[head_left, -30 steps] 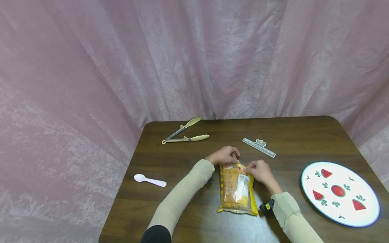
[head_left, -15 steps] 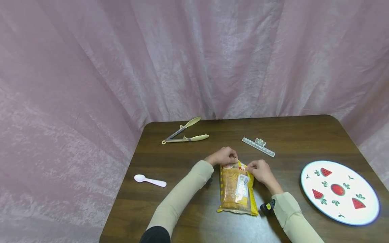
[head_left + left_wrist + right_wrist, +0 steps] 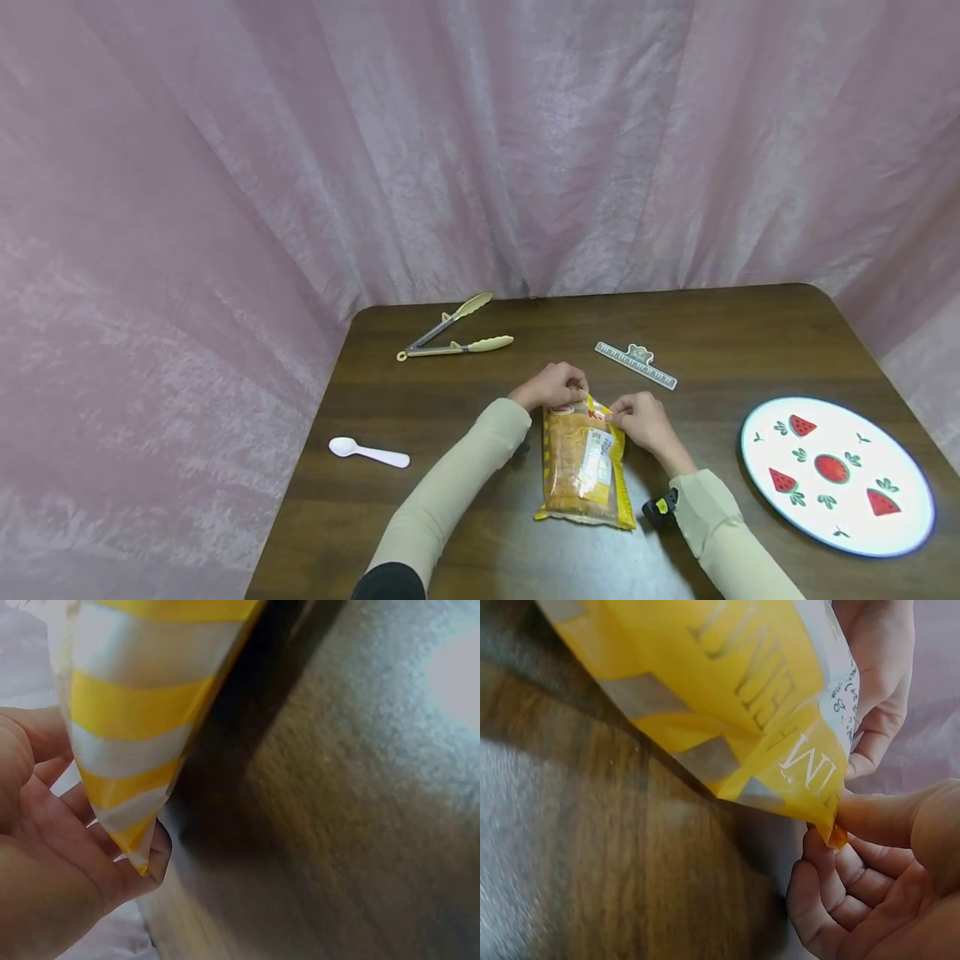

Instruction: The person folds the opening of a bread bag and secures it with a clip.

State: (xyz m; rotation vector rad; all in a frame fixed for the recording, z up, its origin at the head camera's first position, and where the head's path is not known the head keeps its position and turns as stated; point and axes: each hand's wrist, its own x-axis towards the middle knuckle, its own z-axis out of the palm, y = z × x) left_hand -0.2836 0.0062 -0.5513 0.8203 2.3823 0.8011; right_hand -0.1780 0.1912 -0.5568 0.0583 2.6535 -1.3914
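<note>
A yellow and clear bread bag [image 3: 576, 471] with a white label lies on the table, brown bread showing through its film. My left hand [image 3: 551, 386] pinches the bag's far edge near its middle; in the left wrist view its fingers curl behind the striped corner of the bag [image 3: 135, 705]. My right hand [image 3: 645, 422] grips the far right corner. Seen from the right wrist, the thumb and index finger of that hand [image 3: 885, 862] pinch the yellow corner, with the left hand [image 3: 881, 682] just beyond.
Cream-tipped tongs [image 3: 457, 333] lie spread at the back left of the table [image 3: 450, 392]. A white spoon [image 3: 371, 452] rests at the left. Behind the bag is a long sealing clip [image 3: 637, 364]. A large watermelon-patterned plate [image 3: 840, 525] stands at the right.
From one second ago, the left hand has drawn slightly left along the bag's far edge, and more of that edge shows between the hands. The right hand stays at its corner.
</note>
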